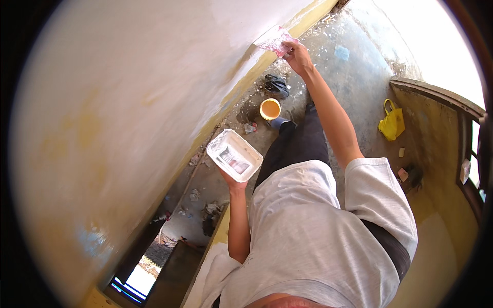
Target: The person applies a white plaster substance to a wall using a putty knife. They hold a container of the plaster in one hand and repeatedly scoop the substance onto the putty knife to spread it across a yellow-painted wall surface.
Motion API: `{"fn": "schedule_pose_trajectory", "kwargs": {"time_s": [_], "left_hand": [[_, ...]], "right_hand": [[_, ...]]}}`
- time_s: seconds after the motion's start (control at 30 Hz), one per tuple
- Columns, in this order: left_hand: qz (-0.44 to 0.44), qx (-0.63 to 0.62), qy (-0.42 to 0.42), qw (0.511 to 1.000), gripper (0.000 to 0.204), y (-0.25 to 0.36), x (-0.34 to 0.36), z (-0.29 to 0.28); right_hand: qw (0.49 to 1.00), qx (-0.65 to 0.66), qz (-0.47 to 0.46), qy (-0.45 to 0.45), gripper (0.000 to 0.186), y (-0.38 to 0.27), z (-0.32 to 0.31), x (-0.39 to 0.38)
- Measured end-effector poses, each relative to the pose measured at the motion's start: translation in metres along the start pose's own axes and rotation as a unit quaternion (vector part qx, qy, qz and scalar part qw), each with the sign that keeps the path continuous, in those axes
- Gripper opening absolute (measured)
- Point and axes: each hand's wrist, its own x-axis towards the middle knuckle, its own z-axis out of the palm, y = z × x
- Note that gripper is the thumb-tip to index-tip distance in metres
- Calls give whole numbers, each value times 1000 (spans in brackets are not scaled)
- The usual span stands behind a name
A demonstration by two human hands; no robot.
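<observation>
Left hand (233, 177), just off centre toward 7 o'clock, grasps a white tray (242, 144) by its lower end; most fingers hidden underneath. Tray sits by the centre of view, tilted, open side up, whitish smears inside; a dark, label-like patch (233, 160) on its bottom, any lettering too small to read. Right hand (297, 55), out at 1 o'clock on an extended arm, pinches a pink-and-white flat piece (275, 41) between thumb and fingers. Piece lies along the wall (138, 92), pressed to it or just off, cannot tell which; its mottled pattern too blurred to read as print. Wall fills 7 round to 12 o'clock, whitish over yellow patches. Nearer in at 1 o'clock, a bucket (261, 107) of orange-brown liquid (270, 109) by the person's foot; a black bag (277, 86) just beyond it. Toward 3 o'clock, a yellow bag (392, 124) with handles, surface marks illegible. Pale blue patch (341, 52) on the floor (354, 77), between 1 and 2 o'clock. Debris scattered along the wall's foot.
</observation>
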Motion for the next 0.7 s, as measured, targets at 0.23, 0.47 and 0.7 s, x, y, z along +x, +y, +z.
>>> {"fn": "schedule_pose_trajectory", "kwargs": {"time_s": [0.23,0.47,0.7], "left_hand": [[5,38,14,999,49,1,2,-13],[-35,-12,11,999,59,-2,7,-38],[-1,14,6,1000,49,0,1,-11]], "right_hand": [[978,-176,-44,99,16,70,-65,39],[989,-74,-58,111,8,109,-10,55],[997,-45,-32,48,13,85,31,-31]]}}
